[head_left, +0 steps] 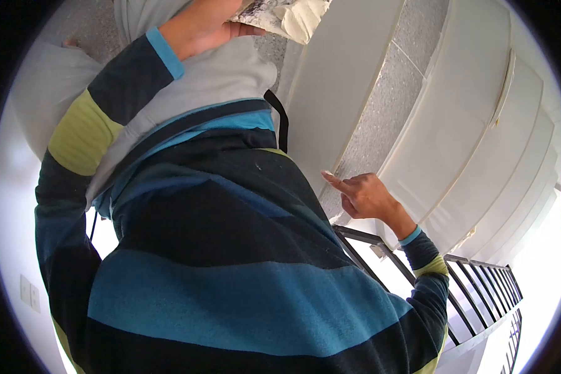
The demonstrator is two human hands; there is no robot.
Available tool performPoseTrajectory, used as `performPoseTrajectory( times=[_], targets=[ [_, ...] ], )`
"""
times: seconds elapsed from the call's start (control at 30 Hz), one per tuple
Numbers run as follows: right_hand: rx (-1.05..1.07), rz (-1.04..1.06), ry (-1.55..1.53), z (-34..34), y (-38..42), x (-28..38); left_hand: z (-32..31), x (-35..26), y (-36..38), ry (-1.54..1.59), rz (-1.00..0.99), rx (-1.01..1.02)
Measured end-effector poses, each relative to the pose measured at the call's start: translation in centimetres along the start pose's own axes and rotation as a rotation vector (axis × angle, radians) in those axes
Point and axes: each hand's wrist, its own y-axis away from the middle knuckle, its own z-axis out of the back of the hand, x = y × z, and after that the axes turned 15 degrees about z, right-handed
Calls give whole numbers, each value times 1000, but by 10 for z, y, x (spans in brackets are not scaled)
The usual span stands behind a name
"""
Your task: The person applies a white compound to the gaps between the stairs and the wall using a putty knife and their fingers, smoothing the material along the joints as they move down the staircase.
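My left hand [209,28], at the top of the head view, is closed on the edge of a rough, stained board [255,17]. A thick mound of cream-coloured putty [302,20] lies on the board, which the frame's upper edge cuts off. On the right, my right hand [368,196] holds nothing. Its index finger is stretched out with a white smear on the tip, while the other fingers are curled in. That fingertip overlaps the edge of a speckled stone step [371,134] in this view.
White stair panels [458,93] with seams run down the right side, between speckled stone strips. A black metal railing [480,293] stands at lower right. Pale trousered legs [221,71] are at upper left. The white wall at far left carries a socket plate [30,293].
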Motion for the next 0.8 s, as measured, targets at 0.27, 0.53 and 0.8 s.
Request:
performPoseTrajectory(
  times=[0.27,0.53,0.8],
  targets=[
    [-61,177,328,-31,32,-10,6,1,-1,-34,-33,8],
    [-101,78,294,-9,2,-4,5,-2,3,-59,-9,-3],
    [-75,125,237,-21,1,-1,6,-2,2,-54,-14,-13]
  ],
)
